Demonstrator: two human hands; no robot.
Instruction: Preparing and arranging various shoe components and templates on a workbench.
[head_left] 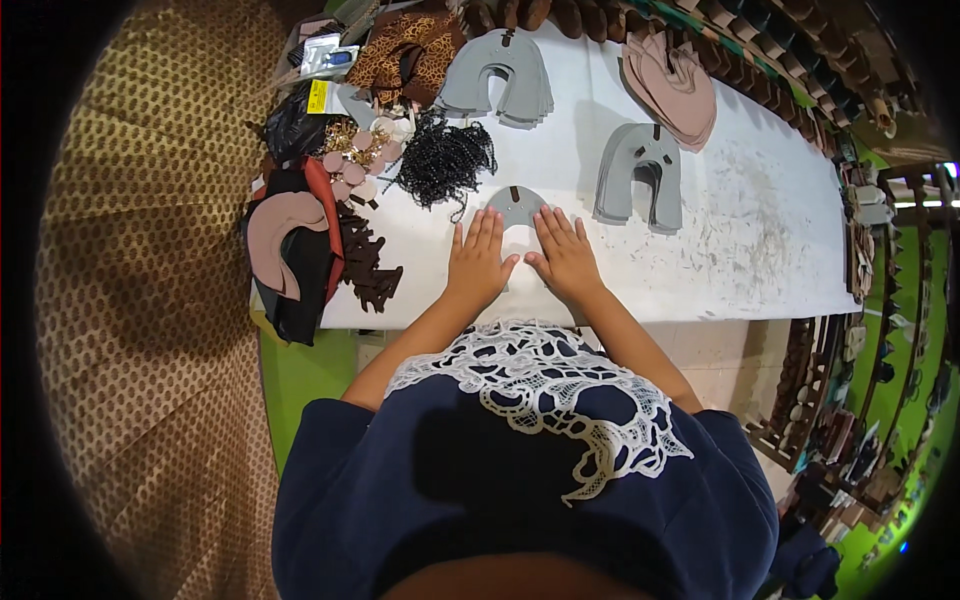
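A grey U-shaped piece (pixel 519 213) with a small dark brown tab at the top of its curve lies on the white tabletop (pixel 560 290). My left hand (pixel 479 260) rests flat over its left leg, fingers stretched away from me. Over the right leg my right hand (pixel 566 252) lies the same way, thumbs pointing toward each other. Both legs are mostly hidden under my palms. Just beyond my left hand sits a heap of black beaded strands (pixel 446 160). To the right of my right hand stands a stack of grey U-shaped pieces (pixel 625 180).
Farther back lie another grey stack (pixel 497 75) and a pile of pink curved pieces (pixel 672 90). Dark brown strips (pixel 368 262), pink discs (pixel 350 172) and a pink curved piece (pixel 275 235) crowd the left end. Shoe racks (pixel 800 390) stand to the right, a patterned curtain (pixel 150 250) to the left.
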